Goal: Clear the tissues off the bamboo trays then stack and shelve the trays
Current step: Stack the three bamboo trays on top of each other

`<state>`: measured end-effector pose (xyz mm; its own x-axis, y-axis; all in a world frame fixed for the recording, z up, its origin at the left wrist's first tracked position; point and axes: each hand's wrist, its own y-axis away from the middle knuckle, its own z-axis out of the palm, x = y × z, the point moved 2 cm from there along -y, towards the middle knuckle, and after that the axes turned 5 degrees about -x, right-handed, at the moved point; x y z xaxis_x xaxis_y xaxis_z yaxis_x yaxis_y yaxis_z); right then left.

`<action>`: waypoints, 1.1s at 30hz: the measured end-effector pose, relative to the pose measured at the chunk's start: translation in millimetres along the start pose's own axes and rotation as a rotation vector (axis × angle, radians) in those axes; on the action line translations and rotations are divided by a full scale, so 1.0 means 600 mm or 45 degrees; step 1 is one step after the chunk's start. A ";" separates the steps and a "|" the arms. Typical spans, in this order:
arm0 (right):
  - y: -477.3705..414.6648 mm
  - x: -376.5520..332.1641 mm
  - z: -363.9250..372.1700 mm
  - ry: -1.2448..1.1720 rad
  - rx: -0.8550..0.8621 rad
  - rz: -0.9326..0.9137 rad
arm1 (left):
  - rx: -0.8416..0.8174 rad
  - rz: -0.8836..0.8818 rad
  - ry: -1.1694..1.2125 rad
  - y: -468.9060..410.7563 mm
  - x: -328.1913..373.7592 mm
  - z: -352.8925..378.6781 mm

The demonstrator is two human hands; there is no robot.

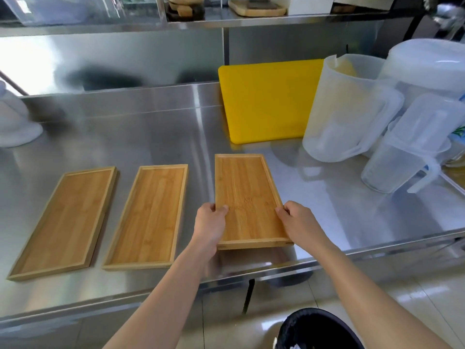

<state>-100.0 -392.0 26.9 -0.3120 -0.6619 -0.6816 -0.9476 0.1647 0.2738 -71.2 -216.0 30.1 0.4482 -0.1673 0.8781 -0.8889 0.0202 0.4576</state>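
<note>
Spanning the whole view was a stainless steel counter (156,137) with a steel backsplash; above it a steel shelf (251,20) carried wooden boards and clear boxes. At the counter's back edge, right of centre, a flat yellow plastic cutting board (266,102) leaned against the backsplash. Toward the right end stood a cluster of translucent plastic pitchers (344,114), the front one (400,157) with its handle facing the near edge, a white lidded tub (427,69) behind them. At the left end a white rounded object (15,122), blurred, can't identify.

Three rectangular bamboo trays with raised rims lay along the near edge, all bare, no tissues on them. Left tray (65,222) angled, flat on the counter near the left end. Middle tray (148,217) just beside it, apart, flat. Right tray (249,200) near the counter's near edge at centre, its near end lifted slightly off the surface.

Left hand (210,227) clasped the right tray's left rim, thumb on top. Right hand (299,221) clasped its right rim, fingers curled over the edge.

Below the counter, bottom right, a black round bin (317,328) with white scraps inside sat on the tiled floor.
</note>
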 end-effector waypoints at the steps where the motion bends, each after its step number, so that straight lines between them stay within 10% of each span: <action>1: 0.000 -0.007 0.006 0.016 0.014 -0.021 | 0.002 0.023 0.002 0.001 0.004 -0.010; 33: 0.000 -0.224 0.308 0.541 0.011 -0.181 | 0.142 0.146 -0.492 -0.066 -0.097 -0.379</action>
<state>-70.6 -168.0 -6.8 -0.1243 -0.9197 -0.3725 -0.9801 0.0552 0.1908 -40.8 17.1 -7.5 0.2962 -0.5285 0.7956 -0.9453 -0.0431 0.3233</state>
